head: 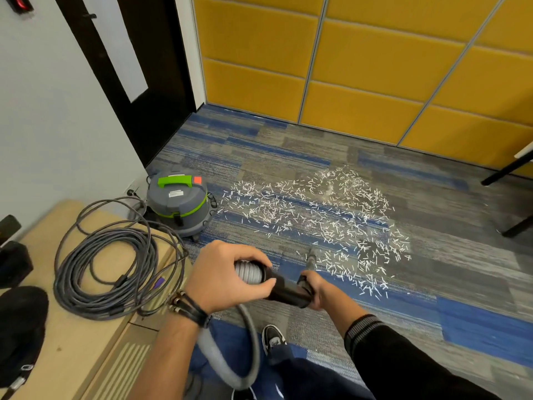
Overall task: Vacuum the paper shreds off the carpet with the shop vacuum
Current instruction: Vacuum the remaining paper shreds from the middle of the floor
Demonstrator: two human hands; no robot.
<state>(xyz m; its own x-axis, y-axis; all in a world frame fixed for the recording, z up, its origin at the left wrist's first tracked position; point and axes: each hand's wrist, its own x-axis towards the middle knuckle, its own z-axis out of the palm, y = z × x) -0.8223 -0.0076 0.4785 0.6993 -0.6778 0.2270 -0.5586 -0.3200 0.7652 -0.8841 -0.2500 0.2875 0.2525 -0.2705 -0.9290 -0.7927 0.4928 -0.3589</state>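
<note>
- My left grip (227,277) is clenched around the ribbed grey hose (230,356) just where it enters the black wand (284,290); my right grip (315,287) is wrapped round the wand further forward
- The nozzle (312,257) points down at the near edge of the paper shreds (317,220); whether it touches the pile I cannot tell
- The shreds lie in a broad scatter across the striped carpet (467,321), well apart from my shoe; almost all are yet to be lifted, I judge
- The shop vacuum (180,200) sits by the wall, left of the scatter, beside a coil of cable (115,264) lying on a low wooden platform (72,342)
- The shreds should be feather-light and likely to skitter, so slow passes suit them; carpet fibres may cling to some
- The wand looks stiff and light; one hand forward steers, the other at the cuff keeps the floppy hose from kinking or dragging
</note>
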